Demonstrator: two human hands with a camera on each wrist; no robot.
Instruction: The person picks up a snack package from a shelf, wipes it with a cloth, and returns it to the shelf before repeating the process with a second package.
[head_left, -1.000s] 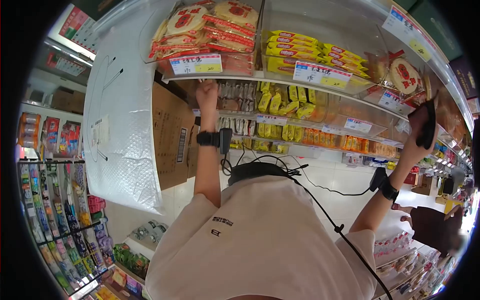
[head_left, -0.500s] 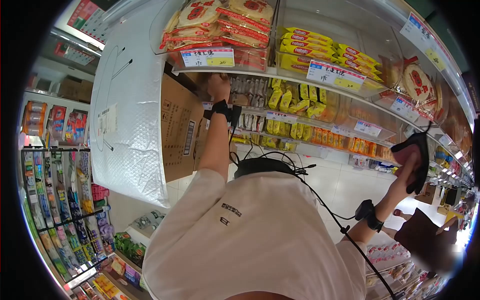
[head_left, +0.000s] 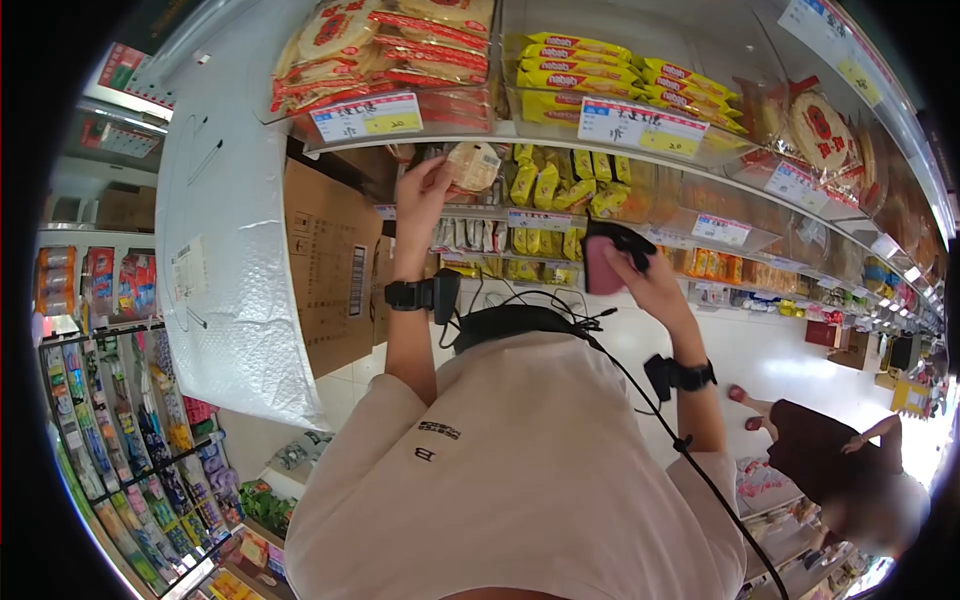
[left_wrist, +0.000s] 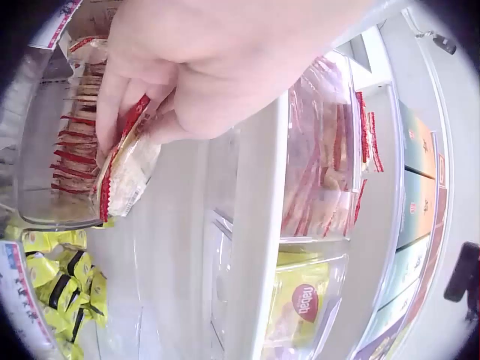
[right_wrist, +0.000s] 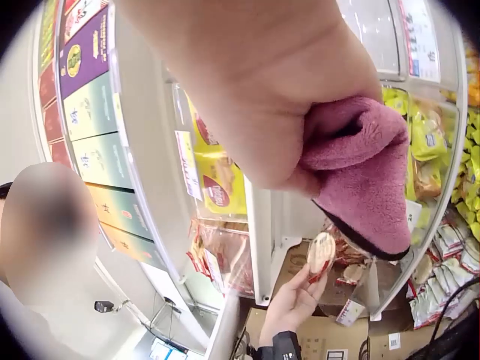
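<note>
One shelf [head_left: 545,153] runs just above the left grip. The right hand [head_left: 652,288] has its grip closed round one pink cloth [head_left: 601,268], bunched and sticking out past the fingers. The left hand [head_left: 420,195] pinches one cracker packet [head_left: 473,165] by its lower end. The packet's long axis rises from the grip towards the shelf.

Both arms are raised with elbows bent. The left hand [head_left: 419,196] is highest, its fingers [left_wrist: 112,94] and thumb pinched together. The right hand [head_left: 645,280] sits lower, apparently clenched, wrist bent inward.
</note>
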